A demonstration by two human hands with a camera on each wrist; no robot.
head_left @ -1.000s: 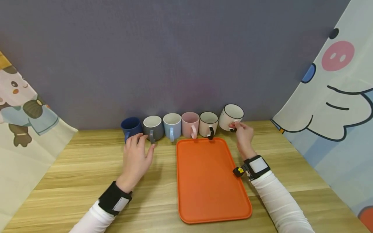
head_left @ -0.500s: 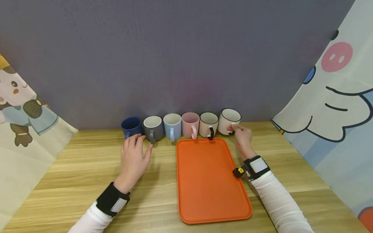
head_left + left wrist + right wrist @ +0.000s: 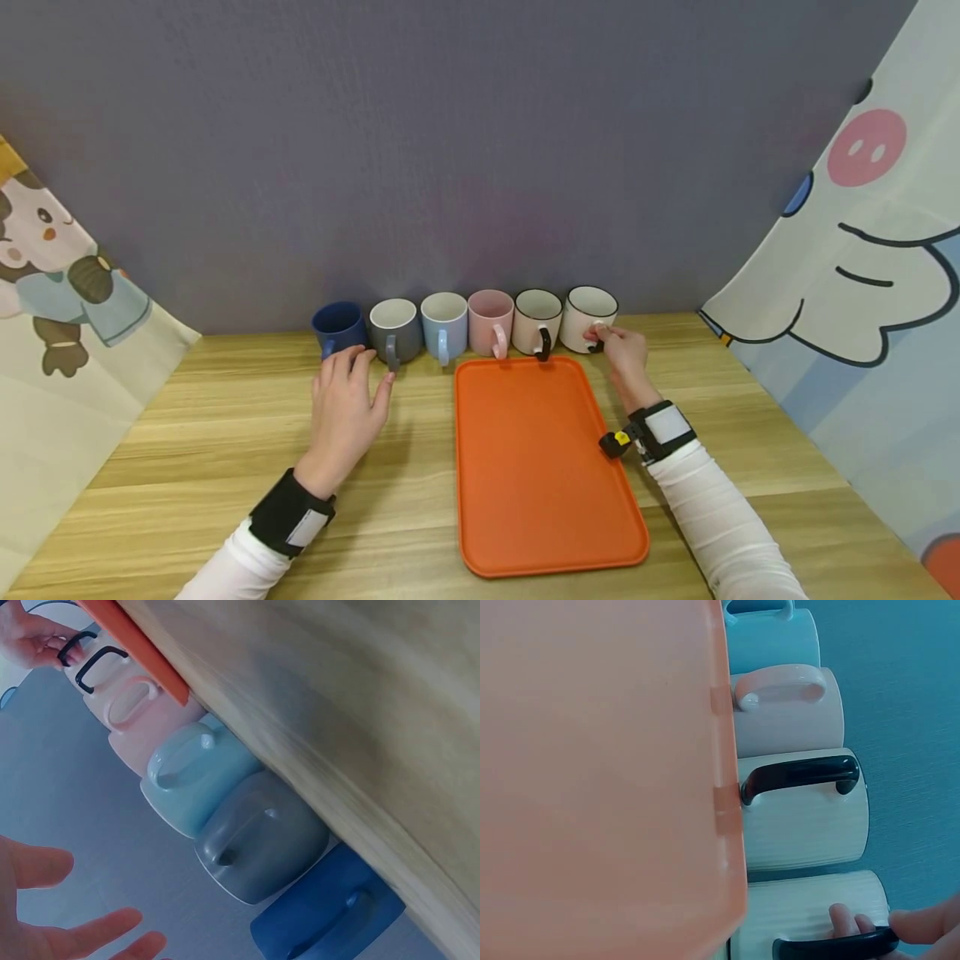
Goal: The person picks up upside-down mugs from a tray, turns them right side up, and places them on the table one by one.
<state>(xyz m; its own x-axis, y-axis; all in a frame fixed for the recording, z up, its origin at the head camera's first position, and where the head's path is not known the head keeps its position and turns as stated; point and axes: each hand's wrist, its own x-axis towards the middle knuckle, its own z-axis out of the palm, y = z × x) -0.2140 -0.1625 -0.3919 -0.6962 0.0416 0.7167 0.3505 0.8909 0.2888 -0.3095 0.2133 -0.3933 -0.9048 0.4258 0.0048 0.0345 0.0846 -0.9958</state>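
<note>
At the right end of a row of mugs, my right hand (image 3: 625, 353) pinches the black handle (image 3: 836, 946) of a white mug with a black rim (image 3: 589, 320). This mug stands upright close beside a cream mug with a black handle (image 3: 536, 322). My left hand (image 3: 345, 408) holds nothing; its fingers are spread and relaxed. Its fingertips overlap the lower part of the dark blue mug (image 3: 337, 323) in the head view. In the left wrist view, the fingers stand apart from the grey mug (image 3: 259, 836) and the blue mug.
A light blue mug (image 3: 443, 321) and a pink mug (image 3: 491, 318) stand mid-row, handles toward me. In front of the row lies an orange tray (image 3: 547, 467) on the wooden table (image 3: 187, 467). A grey wall panel (image 3: 450, 167) rises right behind the mugs.
My right hand has lowered the white mug and brought it slightly left, level with the row; it was raised and tilted before. My left hand has drawn back slightly.
</note>
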